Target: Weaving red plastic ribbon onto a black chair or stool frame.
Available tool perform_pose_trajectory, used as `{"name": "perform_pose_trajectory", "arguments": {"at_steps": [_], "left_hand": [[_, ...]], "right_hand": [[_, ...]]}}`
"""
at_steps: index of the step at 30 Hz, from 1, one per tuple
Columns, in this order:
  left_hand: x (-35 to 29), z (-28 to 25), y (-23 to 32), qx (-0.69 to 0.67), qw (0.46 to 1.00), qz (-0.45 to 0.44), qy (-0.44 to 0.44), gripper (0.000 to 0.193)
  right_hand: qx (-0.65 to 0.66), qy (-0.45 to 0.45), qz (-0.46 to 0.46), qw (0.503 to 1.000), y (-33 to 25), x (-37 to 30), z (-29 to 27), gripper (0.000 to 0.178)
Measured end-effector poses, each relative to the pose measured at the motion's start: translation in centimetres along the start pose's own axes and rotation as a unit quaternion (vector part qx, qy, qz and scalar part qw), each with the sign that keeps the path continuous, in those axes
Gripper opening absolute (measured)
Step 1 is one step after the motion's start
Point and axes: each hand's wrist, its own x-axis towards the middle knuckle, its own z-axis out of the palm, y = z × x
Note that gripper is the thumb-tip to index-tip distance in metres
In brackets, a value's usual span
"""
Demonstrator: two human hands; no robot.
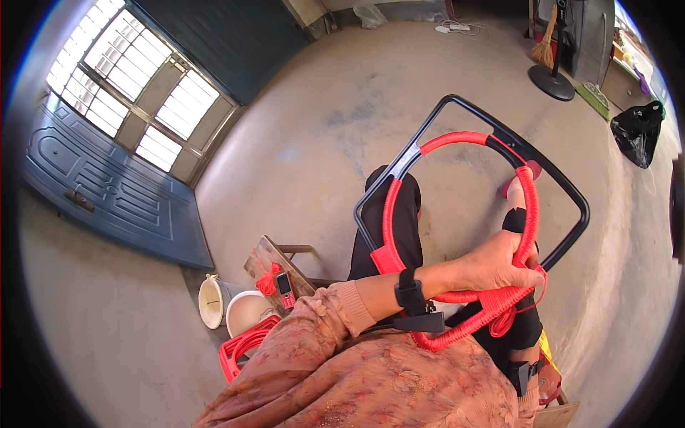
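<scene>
Head: right hand (527,354) mostly hidden

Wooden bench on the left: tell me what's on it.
A red phone and red cord; the sleeve covers the near part of the bench, so anything there is unseen.

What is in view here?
Frame: one, red and black, centre right.
Phone: one, red, on stool.
Cord bundle: one, red, on stool.
Stool: one, brown, lower left.
Buckets: two, whitish, beside stool.
Corded item: one, red, below buckets.
Panelled door: one, blue, left.
Window: one, bright, upper left.
Stand: one, black, upper right.
Broom: one, tan, upper right.
Bags: two; black right, clear top.
Trousers: one pair, black, centre.
Top: one, pinkish, bottom.
Left hand: one, bare, on frame.
Right hand: one, mostly hidden, lower right.
</scene>
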Motion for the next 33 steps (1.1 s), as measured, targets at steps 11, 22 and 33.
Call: {"name": "perform_pose_trajectory", "arguments": {"at_steps": [11,22,33], "left_hand": [[0.2,2.7,3.8,0.045,0.994,0.052,-0.083,0.048],[-3.1,2.7,2.0,0.003,0.993,-0.005,-0.121,0.071],[-7.0,1.2,7.0,0.086,0.979,0.148,-0.115,0.089]], "right_hand": [[0.063,0.046,-0.028,0.997,0.1,-0.4,-1.8,0.036],[0.079,0.07,-0.056,0.993,0.8,-0.3,-1.7,0.037],[0.093,0.142,-0.08,0.982,0.8,-3.9,-3.8,0.038]]}}
